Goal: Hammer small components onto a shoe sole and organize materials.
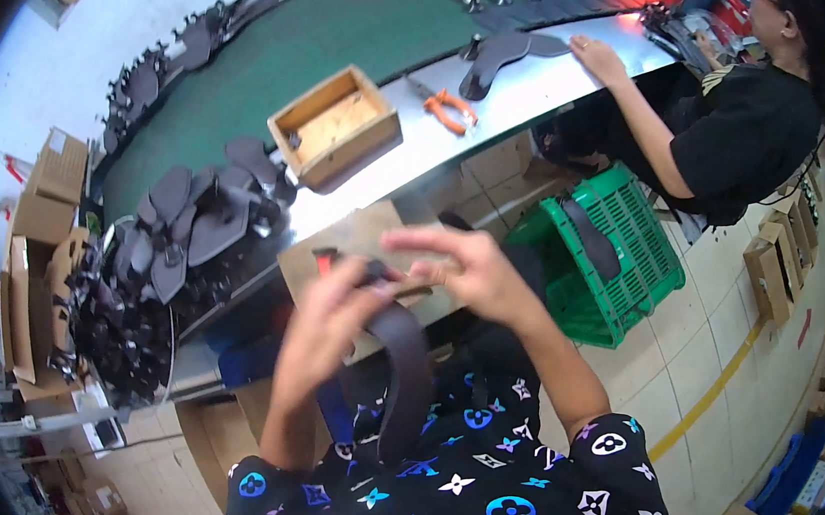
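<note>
My left hand (pixel 326 319) is closed around one end of a dark grey curved strap-like piece (pixel 405 377), which hangs down against my lap. A small black fitting (pixel 374 272) shows at the fingertips of that hand. Close beside it, my right hand (pixel 476 274) has its fingers stretched out and apart, slightly blurred, with nothing visible in them. Beneath both hands is a tan board (pixel 376 224) at the bench edge. A small red part (pixel 323 262) lies on this board, partly covered by my left hand.
A wooden box (pixel 334 127) and orange-handled pliers (pixel 448 110) lie on the metal bench ahead. Dark pieces are piled (pixel 175 223) at left, beside a green conveyor belt (pixel 293 54). A green crate (pixel 599 252) stands right. A co-worker (pixel 758 123) touches another curved piece (pixel 504 56).
</note>
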Action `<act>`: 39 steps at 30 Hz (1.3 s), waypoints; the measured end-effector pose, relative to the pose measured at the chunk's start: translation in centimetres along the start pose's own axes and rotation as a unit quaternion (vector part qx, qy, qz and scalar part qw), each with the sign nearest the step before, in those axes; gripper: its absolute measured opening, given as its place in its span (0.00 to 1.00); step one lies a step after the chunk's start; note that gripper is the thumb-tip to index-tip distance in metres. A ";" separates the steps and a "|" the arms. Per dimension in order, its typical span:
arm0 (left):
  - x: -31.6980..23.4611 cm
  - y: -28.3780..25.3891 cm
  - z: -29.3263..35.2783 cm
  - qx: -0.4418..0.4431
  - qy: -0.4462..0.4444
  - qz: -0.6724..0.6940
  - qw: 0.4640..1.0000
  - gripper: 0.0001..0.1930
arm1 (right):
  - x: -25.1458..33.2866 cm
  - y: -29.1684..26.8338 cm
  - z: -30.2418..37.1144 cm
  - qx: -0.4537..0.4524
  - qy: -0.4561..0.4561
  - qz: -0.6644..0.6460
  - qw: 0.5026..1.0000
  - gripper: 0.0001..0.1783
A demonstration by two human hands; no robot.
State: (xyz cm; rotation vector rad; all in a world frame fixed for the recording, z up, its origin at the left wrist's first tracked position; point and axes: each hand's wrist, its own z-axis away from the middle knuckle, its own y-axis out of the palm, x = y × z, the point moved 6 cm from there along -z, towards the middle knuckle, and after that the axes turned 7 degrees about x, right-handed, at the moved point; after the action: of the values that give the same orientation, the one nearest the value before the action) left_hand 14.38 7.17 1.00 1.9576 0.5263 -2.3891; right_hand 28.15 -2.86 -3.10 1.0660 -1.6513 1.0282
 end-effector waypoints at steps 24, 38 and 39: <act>2.1 -31.7 10.2 -0.480 -0.393 -0.502 0.602 0.20 | -15.3 -25.7 -21.8 -0.204 0.118 0.499 0.834 0.19; -1.1 -8.3 -14.3 -0.231 0.230 -0.190 0.926 0.30 | 5.3 -7.7 -19.2 -0.385 -0.251 0.075 0.885 0.18; -1.7 -7.3 -14.1 -0.228 0.183 -0.134 0.947 0.22 | 5.4 -7.1 -18.5 -0.388 -0.247 0.074 0.885 0.18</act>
State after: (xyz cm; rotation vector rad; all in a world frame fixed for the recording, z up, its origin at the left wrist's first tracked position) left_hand 26.64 17.41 2.19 2.2046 1.3005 -1.7742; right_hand 37.95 11.35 8.02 0.6707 -2.2962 0.0905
